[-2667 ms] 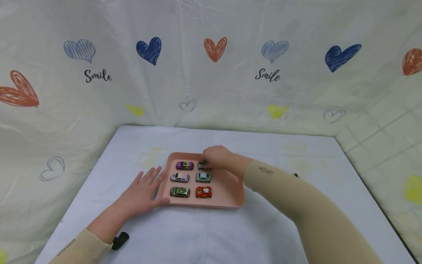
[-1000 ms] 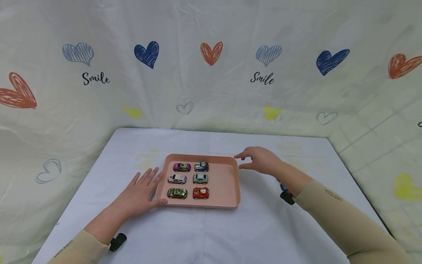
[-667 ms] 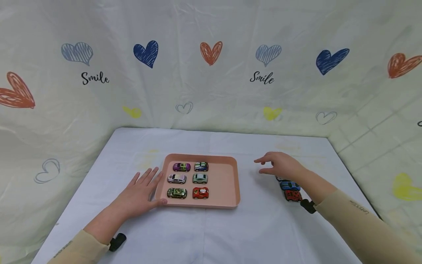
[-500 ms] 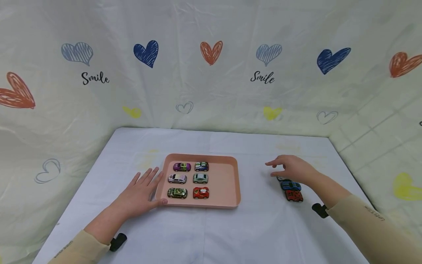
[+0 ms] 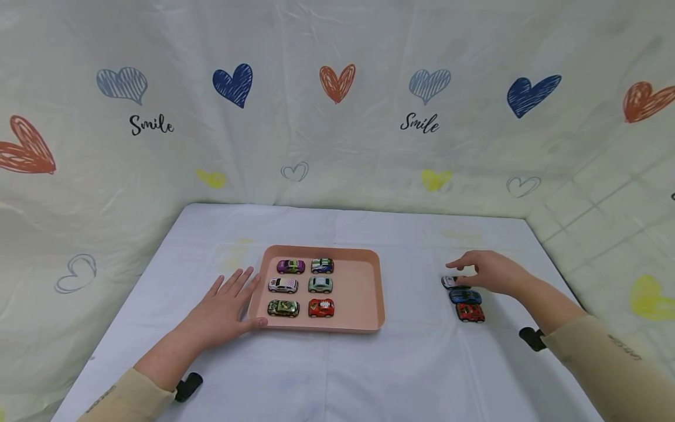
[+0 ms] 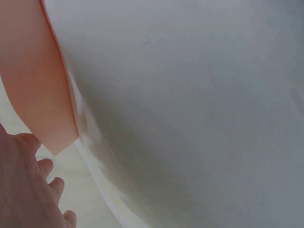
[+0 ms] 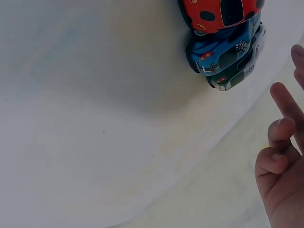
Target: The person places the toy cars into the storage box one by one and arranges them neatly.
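Head view tray (image 5: 369,293), right wrist ladybird car (image 7: 221,14)

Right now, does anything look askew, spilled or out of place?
Nothing stands out. Six toy cars sit in neat rows in the pink tray; three more cars lie side by side on the table by the right hand.

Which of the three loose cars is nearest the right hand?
The white car, farthest in the row; the right hand hovers right beside it. The blue car and red car lie nearer the person.
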`<move>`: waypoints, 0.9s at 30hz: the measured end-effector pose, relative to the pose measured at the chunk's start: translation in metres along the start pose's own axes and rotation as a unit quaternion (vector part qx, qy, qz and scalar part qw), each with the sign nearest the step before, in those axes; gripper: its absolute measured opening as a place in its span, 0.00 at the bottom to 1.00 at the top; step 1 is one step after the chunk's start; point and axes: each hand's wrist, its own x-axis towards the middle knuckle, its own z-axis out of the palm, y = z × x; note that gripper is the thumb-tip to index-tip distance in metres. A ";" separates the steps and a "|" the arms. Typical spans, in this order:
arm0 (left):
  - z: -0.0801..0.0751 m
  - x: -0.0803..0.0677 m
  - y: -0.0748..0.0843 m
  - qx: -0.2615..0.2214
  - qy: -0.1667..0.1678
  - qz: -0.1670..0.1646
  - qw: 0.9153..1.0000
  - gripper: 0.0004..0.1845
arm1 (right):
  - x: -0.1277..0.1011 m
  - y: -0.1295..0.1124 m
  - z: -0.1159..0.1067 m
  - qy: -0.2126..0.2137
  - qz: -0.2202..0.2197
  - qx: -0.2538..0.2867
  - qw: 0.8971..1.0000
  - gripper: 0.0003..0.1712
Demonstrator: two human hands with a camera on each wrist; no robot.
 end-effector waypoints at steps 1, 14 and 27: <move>0.000 0.000 0.000 -0.001 0.000 0.000 1.000 0.56 | 0.001 0.001 0.000 -0.003 -0.001 -0.002 1.000 0.22; -0.003 -0.001 0.004 -0.007 0.016 0.004 1.000 0.55 | 0.016 0.014 0.008 -0.076 0.026 0.001 0.997 0.20; -0.002 -0.001 0.004 0.001 0.009 0.001 1.000 0.56 | 0.015 0.016 0.012 -0.078 0.026 -0.010 0.997 0.21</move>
